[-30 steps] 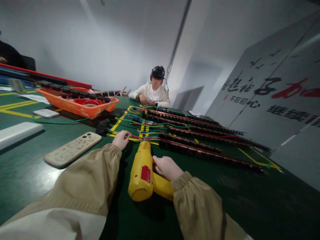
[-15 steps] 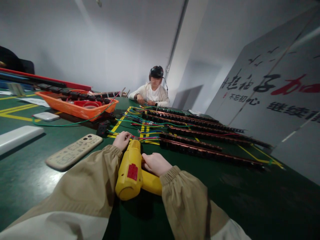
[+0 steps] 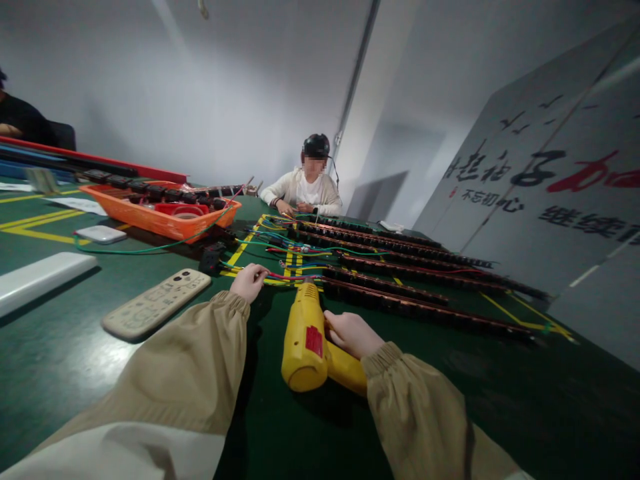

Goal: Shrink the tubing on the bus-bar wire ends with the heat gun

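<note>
My right hand [image 3: 353, 333] is wrapped round the handle of a yellow heat gun [image 3: 305, 340] with a red label. The gun's nozzle points away from me, at the coloured wires near the end of the closest black strip [image 3: 380, 297]. To the left, my left hand [image 3: 249, 281] pinches the ends of the thin coloured wires [image 3: 285, 276]. More black strips with copper-coloured lines [image 3: 425, 270] lie side by side beyond, their wires toward the left.
A phone in a beige case [image 3: 157, 303], a white bar [image 3: 45, 280] and a white flat device [image 3: 101, 234] lie left. Behind them stands an orange basket [image 3: 165, 220] with parts. A person [image 3: 310, 187] sits across the green table; another is at far left.
The heat gun in my right hand has moved to the right along the wires, away from my left hand. My left hand keeps its grip on the wires.
</note>
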Motion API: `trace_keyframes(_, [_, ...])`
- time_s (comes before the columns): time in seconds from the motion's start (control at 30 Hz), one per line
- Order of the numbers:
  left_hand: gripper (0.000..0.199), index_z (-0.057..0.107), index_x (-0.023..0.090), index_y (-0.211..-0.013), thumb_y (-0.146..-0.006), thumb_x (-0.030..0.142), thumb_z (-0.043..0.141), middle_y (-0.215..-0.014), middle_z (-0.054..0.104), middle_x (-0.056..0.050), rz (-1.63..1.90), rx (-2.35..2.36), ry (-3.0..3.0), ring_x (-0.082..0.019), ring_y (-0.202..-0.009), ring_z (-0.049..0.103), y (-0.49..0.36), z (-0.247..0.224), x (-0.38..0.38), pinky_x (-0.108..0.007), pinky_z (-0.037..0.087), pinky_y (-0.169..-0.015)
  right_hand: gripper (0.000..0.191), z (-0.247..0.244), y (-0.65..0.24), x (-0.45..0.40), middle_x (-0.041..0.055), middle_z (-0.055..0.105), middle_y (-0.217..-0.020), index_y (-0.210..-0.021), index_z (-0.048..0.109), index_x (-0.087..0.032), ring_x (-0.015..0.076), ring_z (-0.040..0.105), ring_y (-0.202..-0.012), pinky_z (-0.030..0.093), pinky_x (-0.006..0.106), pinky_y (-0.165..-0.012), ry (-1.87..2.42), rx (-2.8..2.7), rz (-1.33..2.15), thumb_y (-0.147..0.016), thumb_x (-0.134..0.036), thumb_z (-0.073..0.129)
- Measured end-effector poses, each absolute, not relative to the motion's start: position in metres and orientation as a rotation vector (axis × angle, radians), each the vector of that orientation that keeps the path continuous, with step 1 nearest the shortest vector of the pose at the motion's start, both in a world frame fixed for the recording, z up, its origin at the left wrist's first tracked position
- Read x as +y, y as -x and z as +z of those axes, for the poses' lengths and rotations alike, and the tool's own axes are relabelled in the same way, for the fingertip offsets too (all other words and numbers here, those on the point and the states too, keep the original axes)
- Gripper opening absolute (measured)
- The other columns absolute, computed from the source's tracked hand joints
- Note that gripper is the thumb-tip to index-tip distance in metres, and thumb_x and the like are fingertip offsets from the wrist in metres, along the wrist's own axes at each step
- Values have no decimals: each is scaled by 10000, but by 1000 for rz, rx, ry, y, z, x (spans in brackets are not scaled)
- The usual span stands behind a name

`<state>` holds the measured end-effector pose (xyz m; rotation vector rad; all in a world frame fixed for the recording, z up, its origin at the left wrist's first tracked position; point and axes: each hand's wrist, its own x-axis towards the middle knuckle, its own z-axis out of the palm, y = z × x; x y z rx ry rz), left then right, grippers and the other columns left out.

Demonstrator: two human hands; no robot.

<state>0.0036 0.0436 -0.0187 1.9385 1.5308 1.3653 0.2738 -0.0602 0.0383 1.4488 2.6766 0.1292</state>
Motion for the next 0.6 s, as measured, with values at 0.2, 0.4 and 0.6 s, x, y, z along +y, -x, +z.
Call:
trace_keyframes(0.2, [225, 649, 172, -806, -796, 297, 461, -726, 543, -24, 1390, 1545, -1984, -130, -596, 548, -1, -24, 49, -260, 436, -587, 197, 43, -289, -68, 77, 644, -796, -987, 539, -135, 181, 585, -728, 350, 274, -644, -1534, 2618, 140, -875, -188, 386])
trace_keyframes(0.4, [215, 649, 168, -800, -797, 276, 463, -738, 544, -30, 1382, 1563, -1978, -135, -618, 536, -5, -22, 48, -266, 434, -607, 218, 46, -288, -72, 91, 649, -826, -1018, 543, -137, 193, 581, -752, 357, 283, -660, -1526, 2596, 151, -878, -191, 384])
trace_keyframes(0.6, [195, 649, 162, -776, -790, 253, 477, -742, 553, -34, 1390, 1586, -1961, -136, -637, 526, -10, -20, 44, -266, 427, -605, 199, 44, -267, -69, 85, 664, -841, -1005, 536, -140, 193, 591, -762, 350, 284, -663, -1407, 2651, 174, -877, -191, 392])
